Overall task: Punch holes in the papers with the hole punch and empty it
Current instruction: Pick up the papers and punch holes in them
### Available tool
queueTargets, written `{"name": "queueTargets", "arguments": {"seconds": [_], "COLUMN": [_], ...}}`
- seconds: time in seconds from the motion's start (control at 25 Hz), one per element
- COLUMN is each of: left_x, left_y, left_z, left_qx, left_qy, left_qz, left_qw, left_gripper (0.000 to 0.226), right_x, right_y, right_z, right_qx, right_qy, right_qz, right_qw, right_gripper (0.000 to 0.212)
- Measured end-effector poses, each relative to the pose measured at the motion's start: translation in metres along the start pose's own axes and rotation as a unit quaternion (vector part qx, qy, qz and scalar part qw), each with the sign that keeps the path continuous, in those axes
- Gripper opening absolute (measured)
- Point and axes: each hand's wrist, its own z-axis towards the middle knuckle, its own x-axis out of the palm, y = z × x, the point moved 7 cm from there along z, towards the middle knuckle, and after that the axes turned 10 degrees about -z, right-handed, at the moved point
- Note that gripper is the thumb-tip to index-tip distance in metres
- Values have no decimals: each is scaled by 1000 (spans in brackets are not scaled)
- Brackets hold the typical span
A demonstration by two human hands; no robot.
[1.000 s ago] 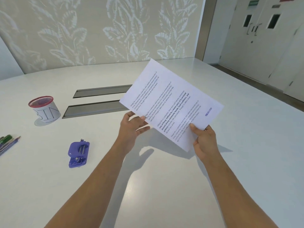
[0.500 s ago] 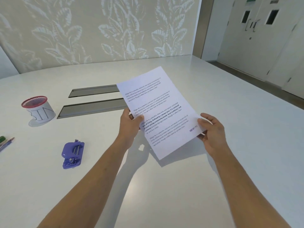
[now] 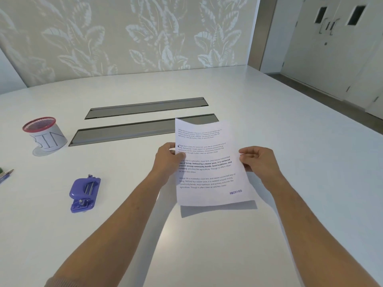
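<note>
Papers (image 3: 209, 162) are up off the table (image 3: 207, 245), held roughly upright and facing me, with the printed side toward the camera and a "RECEIVED" stamp near the bottom right corner. My left hand (image 3: 169, 159) pinches the left edge, thumb on the front of the sheet over the text and fingers behind it; my right hand (image 3: 259, 160) grips the right edge the same way, fingers curled round it. I cannot tell how many sheets are in the stack, and a small dark dot near the left margin may be a hole or only a mark. The hole punch (image 3: 85, 193) lies well apart to the left, on its own, purple, with its underside hardware showing, so I judge it is lying upside down or on its side. Beyond it stands the cup marked BIN (image 3: 45, 134) with a red mesh rim. To do this step well, I would square the sheets first, keeping the left margin flush, then free one hand to right the punch before sliding that margin fully into its slot. A loose pinch could let the sheets fan out.
</note>
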Motion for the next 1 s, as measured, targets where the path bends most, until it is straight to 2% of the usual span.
{"name": "queueTargets", "arguments": {"seconds": [0.32,0.56,0.88,1.0], "left_x": [20,36,48,51], "left_y": [7,9,9,8], "left_z": [13,26,33,34], "left_qx": [-1,21,33,49], "left_qy": [-38,-56,-69,-76], "left_qz": [111,191,244,301], "left_qw": [993,980,967,949], "left_gripper": [21,36,47,36], "right_x": [-3,1,11,13], "right_y": [-5,-8,-10,-8], "right_z": [35,49,66,66], "right_qx": [-2,-14,-26,-37], "right_qy": [-54,-66,-36,-39], "right_qz": [-167,-245,-375,-391], "right_qw": [984,967,926,919], "right_gripper": [27,31,38,35]}}
